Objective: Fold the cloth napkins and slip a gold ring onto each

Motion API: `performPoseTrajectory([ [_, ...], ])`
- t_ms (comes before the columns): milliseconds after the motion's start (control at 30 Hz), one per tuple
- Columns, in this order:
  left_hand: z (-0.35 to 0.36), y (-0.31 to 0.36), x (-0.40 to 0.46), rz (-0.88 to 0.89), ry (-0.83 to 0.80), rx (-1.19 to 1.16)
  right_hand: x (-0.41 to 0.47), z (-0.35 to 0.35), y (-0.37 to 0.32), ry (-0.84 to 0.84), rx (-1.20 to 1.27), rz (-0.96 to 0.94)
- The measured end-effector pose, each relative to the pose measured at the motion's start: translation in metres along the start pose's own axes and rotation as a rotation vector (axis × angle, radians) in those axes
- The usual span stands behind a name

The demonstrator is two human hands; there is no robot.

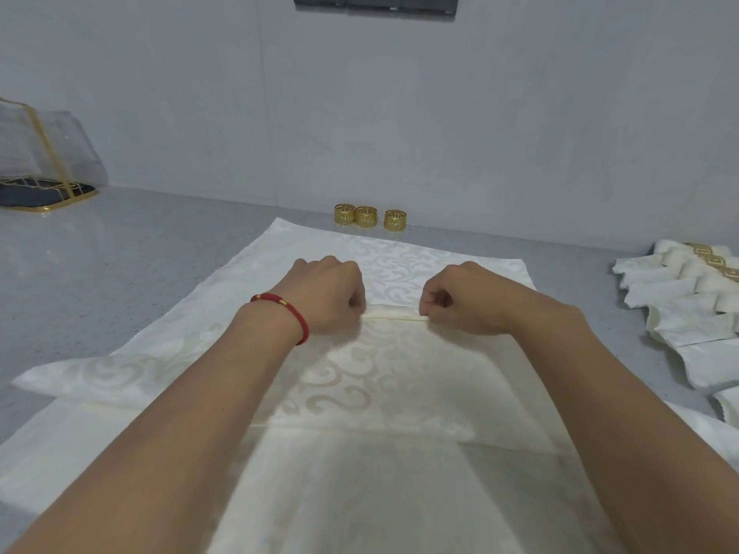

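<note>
A cream damask napkin (400,269) lies spread on the grey counter, its near part folded over into pleats. My left hand (328,293), with a red cord bracelet at the wrist, and my right hand (464,297) pinch the same raised fold of the napkin from either side, fingers curled. Three gold rings (366,216) stand in a row behind the napkin, against the wall. At the right edge lies a folded napkin (680,309) fanned out with a gold ring (712,259) on it.
A clear box with gold trim on a dark tray (44,181) stands at the far left. The grey wall rises right behind the rings. Bare grey counter (120,265) shows left of the napkin.
</note>
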State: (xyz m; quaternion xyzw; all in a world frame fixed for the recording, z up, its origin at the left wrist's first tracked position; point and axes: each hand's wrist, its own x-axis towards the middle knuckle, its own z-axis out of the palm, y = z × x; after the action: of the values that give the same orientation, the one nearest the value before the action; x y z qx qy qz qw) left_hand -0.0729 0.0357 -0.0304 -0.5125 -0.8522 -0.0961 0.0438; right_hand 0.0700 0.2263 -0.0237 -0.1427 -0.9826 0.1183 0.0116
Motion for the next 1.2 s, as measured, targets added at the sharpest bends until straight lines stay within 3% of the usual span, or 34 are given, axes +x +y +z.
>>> performPoseTrajectory([
  [133, 0.005, -0.004, -0.001, -0.044, 0.046, -0.060, -0.001, 0.001, 0.003, 0.039, 0.043, 0.011],
  [333, 0.004, 0.005, 0.000, -0.098, -0.016, -0.035, -0.005, 0.012, -0.003, 0.089, -0.067, 0.031],
  [500, 0.007, 0.012, -0.011, 0.072, 0.060, 0.248, -0.026, 0.036, -0.017, 0.320, -0.503, -0.112],
  [567, 0.010, 0.009, -0.018, 0.145, 0.087, 0.299, -0.037, 0.037, -0.013, 0.312, -0.524, -0.170],
  [667, 0.013, 0.000, -0.031, 0.087, 0.111, 0.094, -0.050, 0.031, -0.008, 0.234, -0.199, -0.075],
  [733, 0.020, -0.004, -0.038, -0.057, 0.185, -0.228, -0.054, 0.038, -0.006, 0.328, 0.054, -0.005],
  [767, 0.026, -0.005, -0.041, -0.121, 0.226, -0.368, -0.055, 0.043, -0.004, 0.371, 0.110, 0.014],
  [833, 0.034, -0.008, -0.044, -0.155, 0.217, -0.434, -0.053, 0.051, -0.002, 0.346, 0.103, 0.047],
  [933, 0.035, -0.011, -0.044, -0.128, 0.179, -0.310, -0.054, 0.052, -0.004, 0.317, 0.057, 0.062],
  [1100, 0.026, 0.004, -0.053, -0.085, 0.293, -0.044, -0.060, 0.045, -0.011, 0.447, -0.072, 0.010],
  [1200, 0.016, 0.003, -0.057, 0.014, 0.194, 0.092, -0.062, 0.042, -0.016, 0.414, -0.199, -0.048],
])
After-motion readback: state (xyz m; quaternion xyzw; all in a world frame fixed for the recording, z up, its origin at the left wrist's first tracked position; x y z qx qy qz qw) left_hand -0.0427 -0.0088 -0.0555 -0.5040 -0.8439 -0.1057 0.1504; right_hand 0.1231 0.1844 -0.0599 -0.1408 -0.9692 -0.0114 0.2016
